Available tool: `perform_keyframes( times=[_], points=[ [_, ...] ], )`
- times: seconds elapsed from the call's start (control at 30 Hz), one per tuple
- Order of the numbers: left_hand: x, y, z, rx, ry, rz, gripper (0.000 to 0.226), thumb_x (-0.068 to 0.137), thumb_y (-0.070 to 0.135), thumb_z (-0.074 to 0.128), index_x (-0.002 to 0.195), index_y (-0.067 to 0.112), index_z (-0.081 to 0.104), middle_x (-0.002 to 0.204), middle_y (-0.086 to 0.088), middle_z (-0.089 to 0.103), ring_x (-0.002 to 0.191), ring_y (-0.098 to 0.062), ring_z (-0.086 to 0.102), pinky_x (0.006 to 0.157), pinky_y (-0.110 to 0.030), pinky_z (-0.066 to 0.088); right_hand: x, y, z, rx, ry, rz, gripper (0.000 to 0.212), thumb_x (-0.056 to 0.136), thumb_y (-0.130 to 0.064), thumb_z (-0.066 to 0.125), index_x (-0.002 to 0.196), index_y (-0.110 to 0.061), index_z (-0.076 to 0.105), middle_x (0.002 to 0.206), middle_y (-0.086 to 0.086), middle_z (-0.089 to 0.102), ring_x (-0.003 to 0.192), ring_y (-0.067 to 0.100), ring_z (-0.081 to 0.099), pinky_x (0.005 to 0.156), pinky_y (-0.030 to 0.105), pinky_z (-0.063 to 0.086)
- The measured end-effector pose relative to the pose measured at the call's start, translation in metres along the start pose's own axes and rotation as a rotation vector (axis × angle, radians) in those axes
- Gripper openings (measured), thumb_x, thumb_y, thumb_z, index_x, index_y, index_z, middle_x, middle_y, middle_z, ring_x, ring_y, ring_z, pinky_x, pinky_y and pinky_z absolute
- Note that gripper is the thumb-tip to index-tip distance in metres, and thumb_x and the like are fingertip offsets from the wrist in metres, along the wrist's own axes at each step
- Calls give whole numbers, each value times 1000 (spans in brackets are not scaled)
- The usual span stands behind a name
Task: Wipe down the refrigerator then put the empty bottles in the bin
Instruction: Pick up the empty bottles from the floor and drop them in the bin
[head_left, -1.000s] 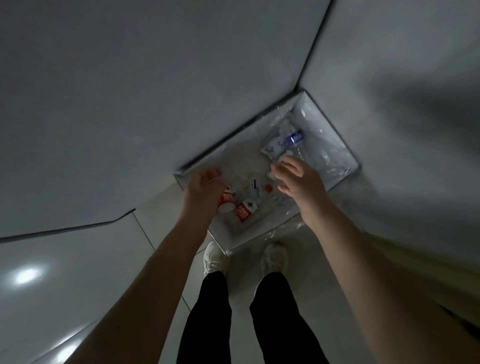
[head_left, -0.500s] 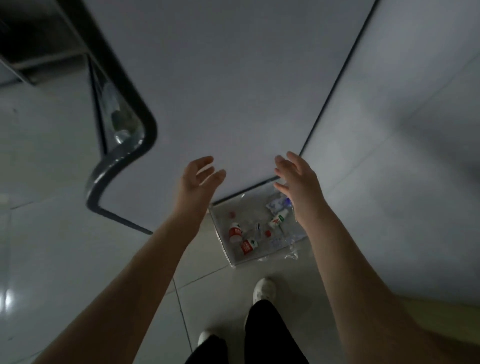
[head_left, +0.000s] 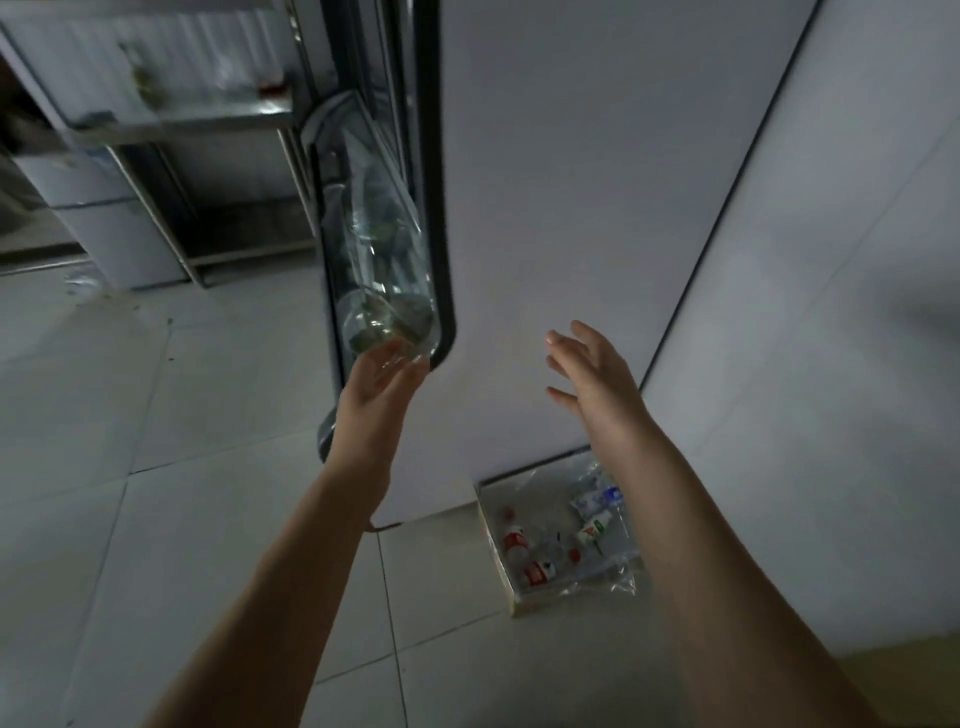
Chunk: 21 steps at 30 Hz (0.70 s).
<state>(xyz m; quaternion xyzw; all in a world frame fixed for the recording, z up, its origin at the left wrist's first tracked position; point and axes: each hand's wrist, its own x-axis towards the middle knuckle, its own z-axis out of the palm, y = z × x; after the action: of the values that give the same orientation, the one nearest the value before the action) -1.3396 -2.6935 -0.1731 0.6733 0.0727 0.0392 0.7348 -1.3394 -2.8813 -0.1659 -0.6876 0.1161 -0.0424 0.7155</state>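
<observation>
The white refrigerator door (head_left: 582, 171) stands ajar, its dark edge and a clear door shelf (head_left: 382, 249) showing to the left. My left hand (head_left: 382, 384) is raised with straight fingers right below that shelf's lower end, holding nothing. My right hand (head_left: 592, 374) is open in front of the white door panel, fingers spread. On the floor by the door's foot sits a square white bin (head_left: 493, 551) lined with clear plastic. Several empty bottles lie in it, among them a red-labelled bottle (head_left: 514, 540) and a blue-labelled bottle (head_left: 597, 499).
A metal shelf rack (head_left: 182, 119) with small items stands at the back left, a pale box (head_left: 119, 244) under it. A white wall (head_left: 831, 312) runs along the right. Light floor tiles (head_left: 156, 467) spread to the left and front.
Both hands have risen from the bin up to the refrigerator door. The view has lifted, and the door edge and shelf rack have come into sight. The left hand let go of a red-labelled bottle.
</observation>
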Motion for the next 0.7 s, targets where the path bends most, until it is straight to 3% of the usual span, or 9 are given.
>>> perform_keyframes(
  times=[0.13, 0.27, 0.43, 0.7],
  points=[
    [-29, 26, -19, -60, 63, 49, 31, 88, 18, 59, 119, 15, 51, 117, -7, 60, 113, -22, 56, 101, -37, 43, -24, -30, 22, -23, -63, -55, 61, 91, -33, 58, 143, -16, 30, 142, 3, 43, 121, 12, 47, 98, 37, 46],
    [-69, 49, -36, -80, 143, 129, 34, 88, 13, 57, 121, 13, 49, 103, 7, 58, 98, -8, 57, 81, -19, 45, -49, -51, 39, -28, -165, -112, 63, 90, -34, 58, 143, -15, 30, 141, 2, 45, 118, 11, 49, 98, 35, 46],
    [-121, 71, -72, -81, 281, 179, 34, 88, 12, 58, 121, 14, 50, 119, -3, 55, 108, -13, 55, 97, -31, 42, -84, -65, 63, -38, -365, -150, 65, 89, -32, 60, 144, -15, 29, 142, 2, 44, 116, 10, 51, 93, 30, 46],
    [-203, 114, -157, -68, 481, 269, 31, 87, 9, 57, 117, 16, 50, 103, 7, 57, 98, -6, 56, 100, -33, 41, -152, -85, 138, -20, -581, -177, 71, 84, -37, 65, 144, -23, 30, 148, -3, 35, 128, 12, 42, 105, 42, 39]
  ],
)
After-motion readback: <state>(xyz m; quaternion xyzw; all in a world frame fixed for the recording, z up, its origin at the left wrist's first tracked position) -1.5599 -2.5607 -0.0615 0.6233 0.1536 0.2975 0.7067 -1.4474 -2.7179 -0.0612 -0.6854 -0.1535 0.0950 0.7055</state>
